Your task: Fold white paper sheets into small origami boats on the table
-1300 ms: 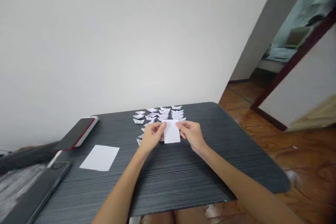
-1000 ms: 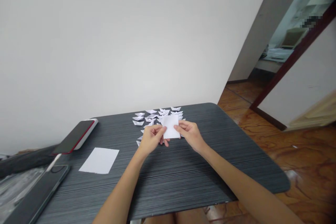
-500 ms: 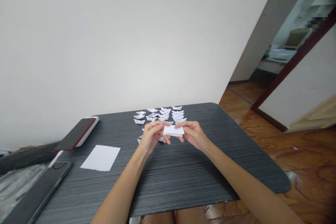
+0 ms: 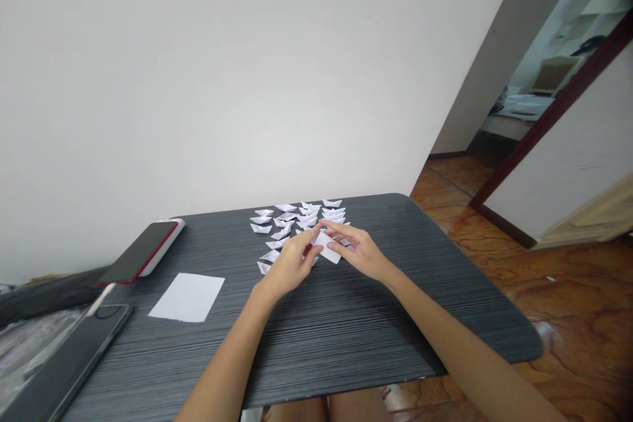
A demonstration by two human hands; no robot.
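A small folded piece of white paper [image 4: 328, 248] is held up over the table, tilted with one corner toward me. My left hand [image 4: 293, 261] pinches it at its left edge between thumb and fingers. On the other side, my right hand [image 4: 360, 250] grips its upper right edge, fingertips close to those of my left hand. Behind and under the hands lie several white folded paper boats [image 4: 287, 216] in rough rows, some partly hidden by my fingers. A flat white paper square [image 4: 188, 297] rests to the left of my left arm.
The dark wood-grain table [image 4: 395, 303] stands against a white wall [image 4: 247, 79]. At the left are a red-edged device [image 4: 141, 254] on a white object, a phone-like slab [image 4: 74, 362] and a white cable [image 4: 100, 300]. A doorway and wooden floor [image 4: 494, 250] lie to the right.
The folded paper has turned from lying level to a corner-down tilt. My hands have drawn closer together at its top. The view has shifted slightly.
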